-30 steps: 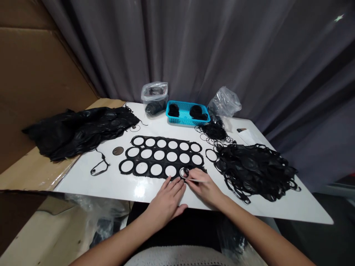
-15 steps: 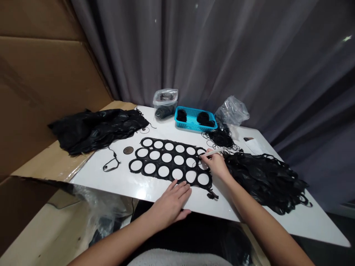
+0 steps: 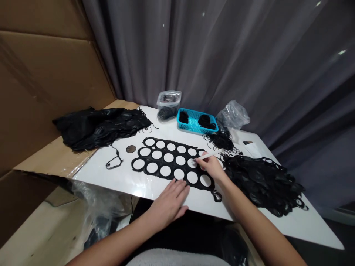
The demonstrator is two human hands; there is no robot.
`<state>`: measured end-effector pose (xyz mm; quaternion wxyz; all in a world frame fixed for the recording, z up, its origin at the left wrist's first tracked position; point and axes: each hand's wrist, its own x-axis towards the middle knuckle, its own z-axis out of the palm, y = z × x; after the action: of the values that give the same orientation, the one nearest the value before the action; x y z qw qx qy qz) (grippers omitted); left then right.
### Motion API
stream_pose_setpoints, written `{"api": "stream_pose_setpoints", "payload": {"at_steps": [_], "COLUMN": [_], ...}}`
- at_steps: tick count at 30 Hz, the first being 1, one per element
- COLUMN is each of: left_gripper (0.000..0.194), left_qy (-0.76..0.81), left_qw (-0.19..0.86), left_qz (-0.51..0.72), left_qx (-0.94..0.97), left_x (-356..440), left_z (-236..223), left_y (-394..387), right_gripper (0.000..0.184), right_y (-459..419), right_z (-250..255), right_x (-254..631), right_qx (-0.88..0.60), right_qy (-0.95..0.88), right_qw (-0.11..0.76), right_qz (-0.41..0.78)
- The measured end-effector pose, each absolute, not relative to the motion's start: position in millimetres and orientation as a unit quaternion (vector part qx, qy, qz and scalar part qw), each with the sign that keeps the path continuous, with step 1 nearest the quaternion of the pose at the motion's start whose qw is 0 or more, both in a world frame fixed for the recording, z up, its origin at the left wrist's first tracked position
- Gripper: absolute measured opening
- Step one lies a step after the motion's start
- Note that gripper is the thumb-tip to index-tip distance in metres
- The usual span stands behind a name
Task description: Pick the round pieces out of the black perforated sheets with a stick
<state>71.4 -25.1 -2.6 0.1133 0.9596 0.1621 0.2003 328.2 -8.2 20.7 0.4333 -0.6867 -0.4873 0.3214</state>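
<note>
Black punched sheet (image 3: 172, 166) under right hand (image 3: 211, 167), grip pinching white stick (image 3: 203, 156); open left hand (image 3: 168, 205) at sheet edge.

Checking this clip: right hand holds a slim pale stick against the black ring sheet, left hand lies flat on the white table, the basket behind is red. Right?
No: the head view shows the basket is blue, not red. Otherwise as stated: the right hand holds a slim pale stick against the black ring sheet, the left hand lies flat on the white table.
</note>
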Motion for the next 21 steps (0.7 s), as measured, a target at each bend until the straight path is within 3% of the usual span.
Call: {"api": "stream_pose_setpoints", "payload": {"at_steps": [3,11,21], "left_gripper": [0.051,0.052,0.051], "left_qy": [0.225,0.245,0.241], "left_qw": [0.071,0.022,0.013], "left_qz": [0.231,0.203,0.194], "left_qx": [0.944,0.948,0.951], "left_x": [63.1,56.2,55.5], "left_z": [-10.0,-19.5,-22.4], "left_y": [-22.3,-20.9,-19.4], "right_gripper": [0.032,0.029,0.023], "right_y": [-22.2,-42.0,-45.3], "right_z": [17.8,15.1,10.5], "right_x": [287.5,259.9,257.4], "right_qx": [-0.638,-0.628,-0.585], "right_qy": [-0.533,-0.59,-0.707], "right_qw": [0.413,0.358,0.329], "right_qz": [0.372,0.36,0.223]}}
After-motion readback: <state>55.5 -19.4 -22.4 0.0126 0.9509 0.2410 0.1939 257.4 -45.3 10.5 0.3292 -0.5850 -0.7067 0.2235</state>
